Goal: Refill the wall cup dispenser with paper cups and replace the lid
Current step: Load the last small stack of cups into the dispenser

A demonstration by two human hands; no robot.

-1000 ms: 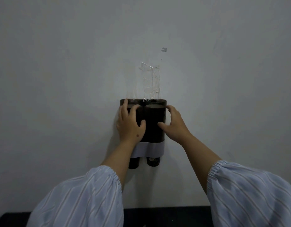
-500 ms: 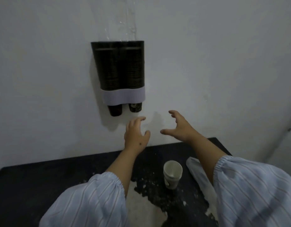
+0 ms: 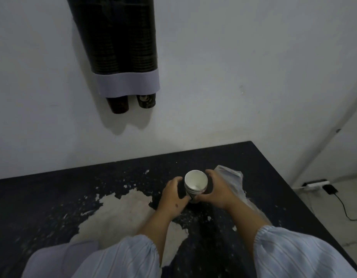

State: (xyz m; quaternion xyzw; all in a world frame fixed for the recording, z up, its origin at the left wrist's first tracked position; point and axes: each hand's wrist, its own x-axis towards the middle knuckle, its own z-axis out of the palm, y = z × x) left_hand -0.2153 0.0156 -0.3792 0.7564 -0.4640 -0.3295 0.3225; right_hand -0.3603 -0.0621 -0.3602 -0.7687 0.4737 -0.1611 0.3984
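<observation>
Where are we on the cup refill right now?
Done: both dispenser tubes already show dark cups, one poking out under each. In hand: both hands, left hand and right hand, are round a small stack of white cups on the table. Left: load the stack; the dispenser's top is out of view.

plastic bag (image 3: 231, 181) right of cups (image 3: 195, 184), bare tabletop (image 3: 53, 197) left

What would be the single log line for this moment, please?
phase: pick up cups | left hand: grips stack of paper cups | right hand: grips same stack | stack: upright on table | dispenser: untouched
</observation>
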